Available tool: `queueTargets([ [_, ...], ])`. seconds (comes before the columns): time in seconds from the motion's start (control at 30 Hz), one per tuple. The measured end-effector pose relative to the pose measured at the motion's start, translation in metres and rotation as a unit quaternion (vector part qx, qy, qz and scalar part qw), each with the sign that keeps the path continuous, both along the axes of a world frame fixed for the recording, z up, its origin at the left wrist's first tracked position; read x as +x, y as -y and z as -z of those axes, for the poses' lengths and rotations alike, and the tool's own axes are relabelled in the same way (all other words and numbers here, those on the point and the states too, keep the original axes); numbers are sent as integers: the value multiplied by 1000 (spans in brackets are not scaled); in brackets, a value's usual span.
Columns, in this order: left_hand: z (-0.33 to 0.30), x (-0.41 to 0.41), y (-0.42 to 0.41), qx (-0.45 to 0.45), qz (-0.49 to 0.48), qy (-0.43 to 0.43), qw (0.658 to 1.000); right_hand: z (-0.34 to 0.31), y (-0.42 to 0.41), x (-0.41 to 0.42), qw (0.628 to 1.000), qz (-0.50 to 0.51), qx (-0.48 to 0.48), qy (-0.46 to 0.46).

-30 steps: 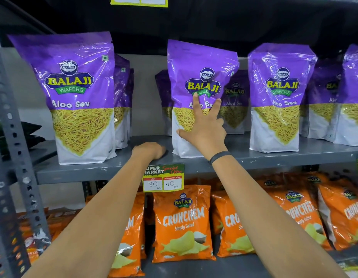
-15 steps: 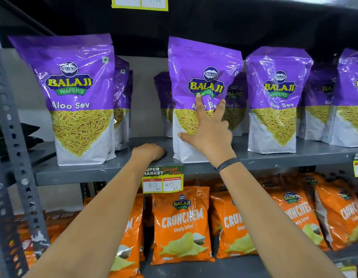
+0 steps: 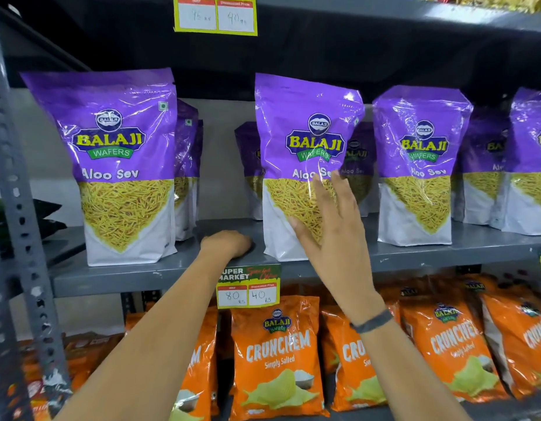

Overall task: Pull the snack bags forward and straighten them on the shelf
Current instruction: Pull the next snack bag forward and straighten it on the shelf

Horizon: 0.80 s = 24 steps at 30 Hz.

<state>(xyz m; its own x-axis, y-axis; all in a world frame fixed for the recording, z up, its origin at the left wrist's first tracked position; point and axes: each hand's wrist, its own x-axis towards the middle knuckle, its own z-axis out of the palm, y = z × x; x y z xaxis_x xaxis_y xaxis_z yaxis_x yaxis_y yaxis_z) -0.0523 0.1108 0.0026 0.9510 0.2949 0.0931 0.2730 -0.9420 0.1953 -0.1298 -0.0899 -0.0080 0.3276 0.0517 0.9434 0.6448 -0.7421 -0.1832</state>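
Right grip is wide open now, fingers spread and only brushing the lower front of the middle Aloo Sev bag, where half a second back the palm was pressed flat on it. Looks like the hand's peeling off, so I'd guess that bag is considered done: it stands upright at the front edge of the shelf, roughly in line with the left bag and the right bag. Left grip is a loose fist parked on the shelf between the left and middle bags, holding nothing, same spot as before. More purple bags sit further back, so probably more pulling forward to go.
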Motion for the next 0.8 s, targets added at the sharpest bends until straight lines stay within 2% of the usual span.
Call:
queueTargets([
  [0.07,0,1,-1,1,3,-1,1000,9,0,0,998,-26,15,58],
  [0.17,0,1,-2,1,7,-3,1000,19,-4,8,995,-31,-3,90],
  [0.37,1,3,-3,-5,19,-2,1000,31,-9,27,995,-20,-31,91],
  [0.8,1,2,-4,-5,30,-6,1000,35,-17,50,993,-18,-29,112],
])
